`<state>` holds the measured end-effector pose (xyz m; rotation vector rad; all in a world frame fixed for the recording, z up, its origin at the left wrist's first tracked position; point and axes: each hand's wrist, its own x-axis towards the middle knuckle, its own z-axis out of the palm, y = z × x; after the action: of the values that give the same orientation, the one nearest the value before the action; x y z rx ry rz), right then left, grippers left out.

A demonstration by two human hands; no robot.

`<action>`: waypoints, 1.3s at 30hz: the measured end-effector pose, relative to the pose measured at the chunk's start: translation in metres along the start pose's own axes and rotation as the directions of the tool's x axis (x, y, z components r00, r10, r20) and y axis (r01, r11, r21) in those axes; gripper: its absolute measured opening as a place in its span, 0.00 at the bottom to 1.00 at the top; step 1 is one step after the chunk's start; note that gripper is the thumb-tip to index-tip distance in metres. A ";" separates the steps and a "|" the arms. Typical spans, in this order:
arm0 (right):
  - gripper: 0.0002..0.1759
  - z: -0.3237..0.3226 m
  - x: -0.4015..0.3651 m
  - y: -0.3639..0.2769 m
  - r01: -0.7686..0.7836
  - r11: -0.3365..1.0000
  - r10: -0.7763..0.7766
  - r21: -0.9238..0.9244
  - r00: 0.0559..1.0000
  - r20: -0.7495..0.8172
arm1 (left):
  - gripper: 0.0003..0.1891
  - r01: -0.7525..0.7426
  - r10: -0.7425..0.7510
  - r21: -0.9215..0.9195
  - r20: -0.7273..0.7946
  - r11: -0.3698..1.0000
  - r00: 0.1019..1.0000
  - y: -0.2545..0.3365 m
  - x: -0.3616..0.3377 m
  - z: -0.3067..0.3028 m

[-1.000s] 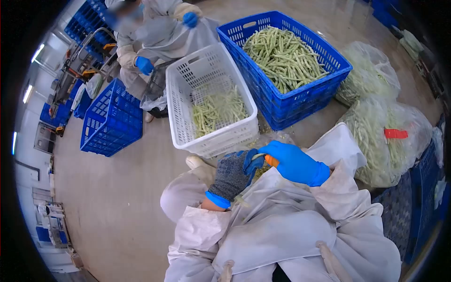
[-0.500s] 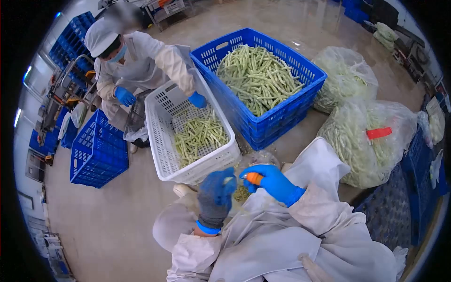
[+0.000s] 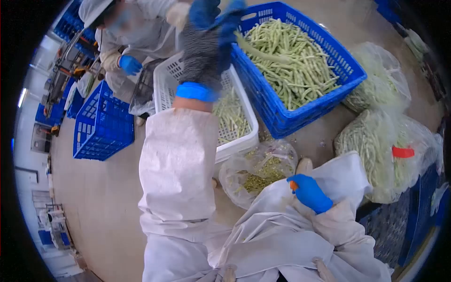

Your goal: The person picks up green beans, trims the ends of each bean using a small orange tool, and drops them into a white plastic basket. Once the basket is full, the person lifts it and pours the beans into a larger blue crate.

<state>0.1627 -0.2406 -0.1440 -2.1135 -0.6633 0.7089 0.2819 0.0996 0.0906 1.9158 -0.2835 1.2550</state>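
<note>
My left hand (image 3: 206, 47), in a grey knitted glove with blue on the fingers, is stretched forward over the white crate (image 3: 242, 145), beside the blue crate (image 3: 291, 120). Its fingers are smeared by motion, but a long pale green bean (image 3: 265, 55) sticks out from them to the right, over the bean heap (image 3: 296, 70). Low over my apron, my right hand (image 3: 312, 193), in a blue glove, is closed round a small orange-handled tool (image 3: 293, 185); its working end is hidden. Left of that hand, a clear plastic bag (image 3: 230, 181) holds green trimmings (image 3: 263, 176).
A co-worker (image 3: 145, 28) sits across the white crate, one blue-gloved hand (image 3: 130, 65) low, the other (image 3: 203, 13) near my left hand. Another blue crate (image 3: 105, 124) stands at left. Full bags of beans (image 3: 361, 145) (image 3: 376, 77) stand at right.
My left hand has swung from beside my right hand, out and up to the blue crate. My right hand has dropped lower and right, keeping the orange-handled tool. The view has shifted.
</note>
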 end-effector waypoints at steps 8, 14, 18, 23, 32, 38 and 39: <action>0.26 -0.003 0.010 -0.037 0.031 0.988 0.005 -0.148 0.971 0.240 | 0.21 0.755 -0.780 0.209 0.246 0.622 0.575 -0.132 -0.107 -0.071; 0.20 0.008 0.033 -0.044 -0.092 0.992 0.115 -0.082 0.926 0.359 | 0.22 0.530 -0.673 0.526 0.730 0.665 0.120 -0.224 -0.254 -0.106; 0.19 0.011 0.044 -0.044 -0.229 0.971 0.239 -0.076 0.875 0.422 | 0.24 0.448 -0.590 0.564 0.802 0.694 -0.095 -0.249 -0.301 -0.064; 0.19 0.011 0.047 -0.040 -0.253 0.965 0.257 -0.069 0.865 0.430 | 0.27 0.250 -0.449 0.549 0.817 0.798 -0.362 -0.274 -0.365 0.009; 0.19 0.006 0.048 -0.037 -0.284 0.958 0.269 -0.033 0.861 0.431 | 0.29 0.445 -0.407 0.554 0.828 0.704 -0.387 -0.292 -0.419 0.022; 0.19 0.005 0.048 -0.041 -0.328 0.944 0.312 -0.035 0.852 0.421 | 0.27 0.298 -0.440 0.680 0.688 0.670 -0.577 -0.274 -0.376 0.017; 0.19 0.005 0.048 -0.041 -0.313 0.949 0.300 -0.037 0.859 0.415 | 0.27 0.298 -0.440 0.680 0.687 0.670 -0.578 -0.277 -0.388 0.010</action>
<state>0.1843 -0.1838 -0.1259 -2.0753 -0.5314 1.3679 0.2610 0.1817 -0.3788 2.1748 -0.1168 -1.4376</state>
